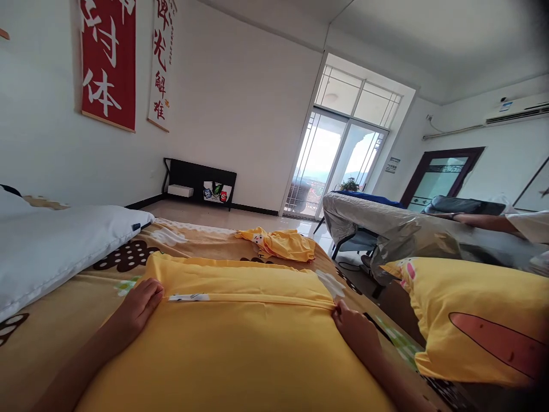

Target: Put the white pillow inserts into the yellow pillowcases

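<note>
A yellow pillowcase (240, 349), filled out flat and wide, lies on the patterned bed sheet (77, 355) right in front of me. Across its far part runs an overlapping flap seam, with a narrow strip of white print showing at the left. My left hand (143, 300) is closed on the pillowcase's left edge near that seam. On the opposite edge, my right hand (354, 323) pinches the cloth at the seam's right end. What fills the case is hidden.
A white pillow (77, 240) lies at the left. A crumpled yellow cloth (285, 245) rests farther back. At the right are another yellow pillow (480, 303), a plastic-covered table (398, 226) and a person's arm (480, 222). A black bench (199, 180) stands by the wall.
</note>
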The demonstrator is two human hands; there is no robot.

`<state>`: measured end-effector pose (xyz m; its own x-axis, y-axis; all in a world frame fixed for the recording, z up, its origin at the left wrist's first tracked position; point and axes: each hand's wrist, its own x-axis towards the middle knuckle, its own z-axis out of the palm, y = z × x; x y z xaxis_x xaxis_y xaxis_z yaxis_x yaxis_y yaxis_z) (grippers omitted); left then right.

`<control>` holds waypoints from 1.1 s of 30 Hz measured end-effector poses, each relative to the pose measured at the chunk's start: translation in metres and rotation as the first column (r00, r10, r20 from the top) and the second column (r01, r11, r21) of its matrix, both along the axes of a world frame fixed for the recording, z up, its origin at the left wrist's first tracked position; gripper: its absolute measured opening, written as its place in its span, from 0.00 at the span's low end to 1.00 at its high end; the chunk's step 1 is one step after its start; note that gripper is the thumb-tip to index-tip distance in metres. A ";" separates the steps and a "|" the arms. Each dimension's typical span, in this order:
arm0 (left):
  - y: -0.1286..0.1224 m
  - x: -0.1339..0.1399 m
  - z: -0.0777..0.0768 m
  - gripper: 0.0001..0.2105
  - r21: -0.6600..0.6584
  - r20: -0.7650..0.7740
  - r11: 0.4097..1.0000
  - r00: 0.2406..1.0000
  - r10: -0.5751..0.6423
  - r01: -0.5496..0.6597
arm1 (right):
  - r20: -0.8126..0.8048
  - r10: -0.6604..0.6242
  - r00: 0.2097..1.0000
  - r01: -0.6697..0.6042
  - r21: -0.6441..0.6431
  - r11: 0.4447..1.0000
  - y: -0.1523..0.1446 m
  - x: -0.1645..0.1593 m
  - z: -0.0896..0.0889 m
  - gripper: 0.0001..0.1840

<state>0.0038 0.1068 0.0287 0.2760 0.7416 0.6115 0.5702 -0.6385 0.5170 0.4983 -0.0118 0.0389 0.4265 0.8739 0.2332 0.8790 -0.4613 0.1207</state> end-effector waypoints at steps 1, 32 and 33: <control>0.000 0.000 0.000 0.16 -0.005 -0.002 1.000 1.000 0.000 0.000 | -0.055 -0.005 0.998 0.006 0.013 1.000 0.001 0.004 -0.001 0.17; -0.001 0.002 -0.001 0.16 -0.035 0.045 0.999 0.999 -0.028 0.030 | -0.099 0.072 0.992 -0.090 -0.189 0.978 0.019 0.004 0.000 0.18; -0.001 0.002 -0.001 0.16 -0.039 0.041 0.999 0.999 -0.029 0.031 | -0.105 0.073 0.992 -0.092 -0.192 0.977 0.019 0.004 0.001 0.18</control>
